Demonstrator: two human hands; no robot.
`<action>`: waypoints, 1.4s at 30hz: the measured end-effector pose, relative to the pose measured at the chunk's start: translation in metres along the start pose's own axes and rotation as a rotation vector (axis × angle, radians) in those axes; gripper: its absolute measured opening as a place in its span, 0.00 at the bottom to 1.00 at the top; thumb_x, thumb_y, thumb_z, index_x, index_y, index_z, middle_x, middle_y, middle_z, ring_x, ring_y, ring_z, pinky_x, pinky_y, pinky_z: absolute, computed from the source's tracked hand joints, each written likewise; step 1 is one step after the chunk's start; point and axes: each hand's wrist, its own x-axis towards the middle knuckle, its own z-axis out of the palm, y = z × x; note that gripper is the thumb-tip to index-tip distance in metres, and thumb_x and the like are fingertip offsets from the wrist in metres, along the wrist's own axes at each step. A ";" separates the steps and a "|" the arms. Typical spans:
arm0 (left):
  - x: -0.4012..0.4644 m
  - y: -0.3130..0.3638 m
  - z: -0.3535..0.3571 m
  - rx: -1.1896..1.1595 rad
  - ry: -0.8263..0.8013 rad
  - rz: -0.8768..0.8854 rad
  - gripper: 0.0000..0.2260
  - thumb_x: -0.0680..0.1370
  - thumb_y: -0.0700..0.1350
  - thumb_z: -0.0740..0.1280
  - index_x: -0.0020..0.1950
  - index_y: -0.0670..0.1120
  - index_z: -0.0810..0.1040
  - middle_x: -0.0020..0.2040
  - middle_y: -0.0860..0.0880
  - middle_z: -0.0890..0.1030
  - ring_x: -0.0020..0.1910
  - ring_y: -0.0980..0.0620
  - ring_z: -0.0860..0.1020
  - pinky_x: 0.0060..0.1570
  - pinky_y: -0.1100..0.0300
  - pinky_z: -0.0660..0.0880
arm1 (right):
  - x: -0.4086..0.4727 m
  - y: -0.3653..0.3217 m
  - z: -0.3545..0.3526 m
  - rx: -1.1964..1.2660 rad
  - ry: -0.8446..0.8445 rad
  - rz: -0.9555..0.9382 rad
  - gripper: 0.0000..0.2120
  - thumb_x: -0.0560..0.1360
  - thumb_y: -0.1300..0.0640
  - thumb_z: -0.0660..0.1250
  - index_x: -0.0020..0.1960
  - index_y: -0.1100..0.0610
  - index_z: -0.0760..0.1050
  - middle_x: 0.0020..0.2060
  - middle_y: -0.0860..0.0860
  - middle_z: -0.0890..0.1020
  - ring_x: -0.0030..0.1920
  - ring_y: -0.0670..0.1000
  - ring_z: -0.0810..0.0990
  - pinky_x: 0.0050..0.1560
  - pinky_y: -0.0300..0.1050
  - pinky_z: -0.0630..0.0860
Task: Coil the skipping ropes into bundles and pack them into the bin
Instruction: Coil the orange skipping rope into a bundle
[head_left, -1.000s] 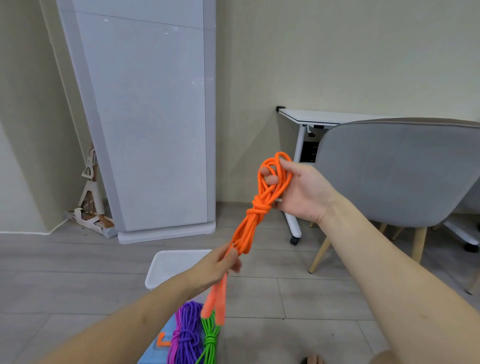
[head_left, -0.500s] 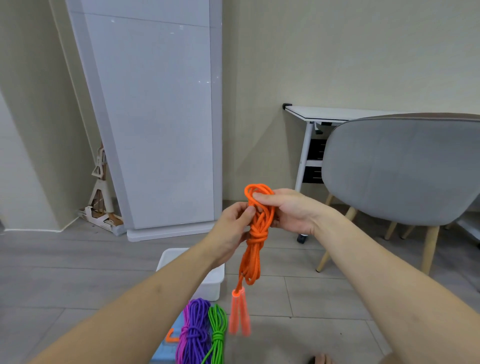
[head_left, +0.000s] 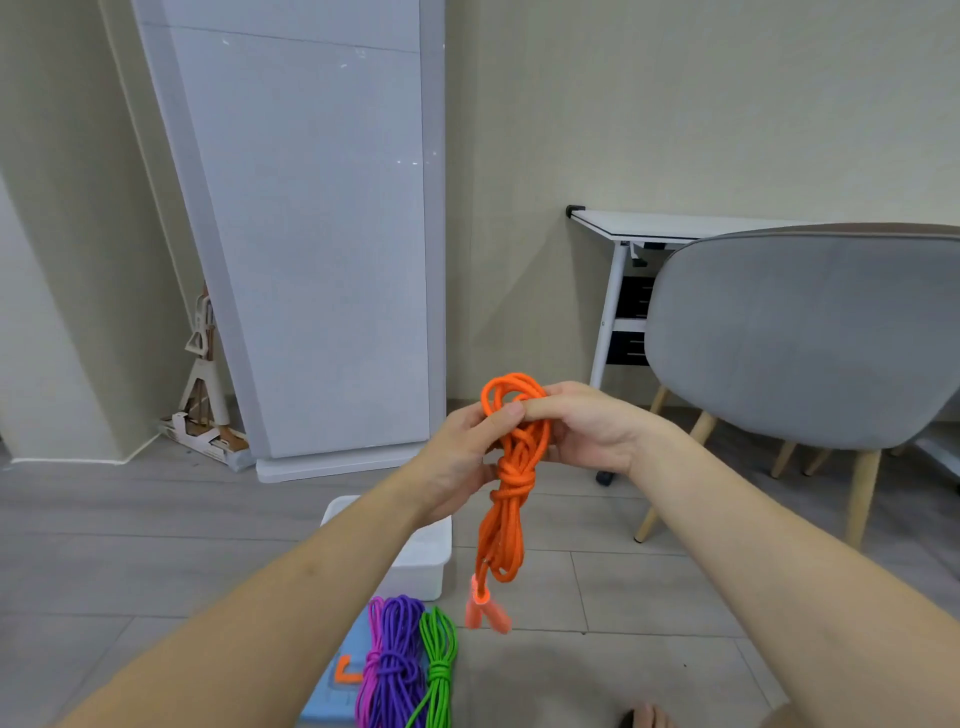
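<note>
1. I see both hands holding the orange rope (head_left: 511, 467) in the air above the white bin (head_left: 426, 556) on the floor.
2. My left hand (head_left: 457, 462) has its fingers pinching the top loops; my right hand (head_left: 587, 431) has its fingers curled round them.
3. The rope is knotted mid-bundle, its handles (head_left: 488, 616) dangling just right of the bin.
4. Purple rope (head_left: 397, 660) and green rope (head_left: 439, 665) lie in front of the bin.
</note>
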 end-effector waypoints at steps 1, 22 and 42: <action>-0.001 0.001 -0.004 -0.004 -0.019 -0.004 0.07 0.79 0.49 0.68 0.50 0.45 0.81 0.43 0.45 0.76 0.43 0.51 0.74 0.43 0.54 0.74 | -0.001 -0.001 -0.002 0.046 -0.019 0.030 0.09 0.77 0.62 0.65 0.41 0.58 0.81 0.35 0.54 0.80 0.39 0.52 0.82 0.48 0.46 0.78; 0.013 -0.005 -0.032 0.948 0.395 0.034 0.12 0.74 0.37 0.59 0.46 0.48 0.80 0.41 0.47 0.83 0.41 0.45 0.81 0.40 0.53 0.78 | 0.003 0.011 0.032 -0.234 -0.001 0.082 0.13 0.79 0.53 0.61 0.36 0.51 0.70 0.36 0.48 0.76 0.40 0.47 0.72 0.41 0.47 0.61; 0.026 -0.009 -0.039 1.382 0.302 0.115 0.07 0.75 0.38 0.64 0.49 0.47 0.78 0.40 0.45 0.82 0.40 0.41 0.81 0.42 0.48 0.81 | -0.005 -0.004 0.039 -0.430 0.092 0.152 0.16 0.79 0.47 0.67 0.34 0.50 0.75 0.27 0.47 0.74 0.29 0.46 0.66 0.35 0.45 0.58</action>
